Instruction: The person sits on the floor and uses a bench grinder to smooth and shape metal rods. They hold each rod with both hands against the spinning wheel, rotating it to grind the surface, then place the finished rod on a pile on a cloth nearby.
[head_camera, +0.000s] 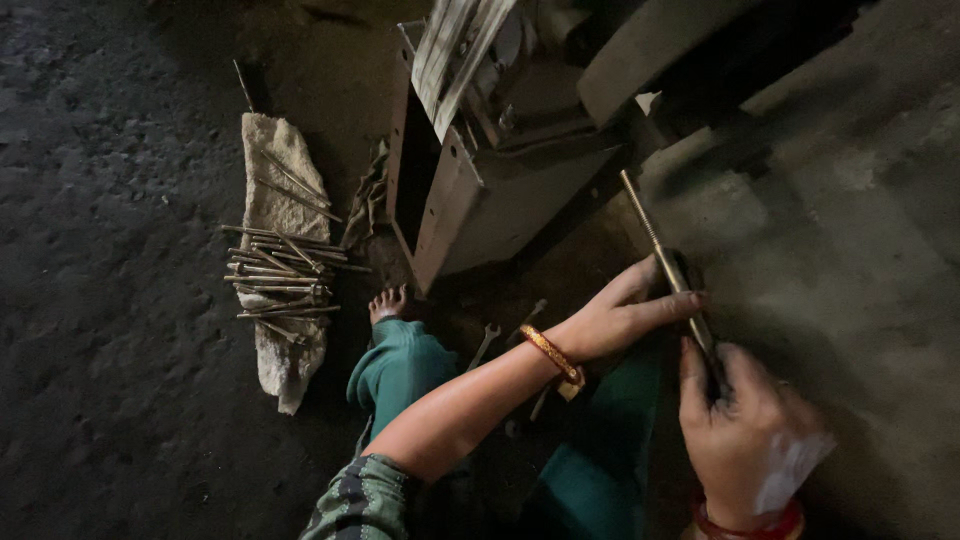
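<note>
A long thin metal rod (652, 232) with a threaded stretch slants up to the left in front of me. My left hand (625, 315), with an orange bangle on the wrist, pinches the rod at its middle between thumb and fingers. My right hand (745, 435) is closed round the rod's lower end, a white patch on its back and a red bangle at the wrist. To the left, a pile of similar rods (285, 270) lies across a pale cloth (275, 180) on the dark floor.
A grey metal machine body (480, 190) stands just beyond my hands. A spanner (483, 345) lies on the floor near my bare foot (388, 302) and green trouser leg. A concrete slab (850, 200) is at the right.
</note>
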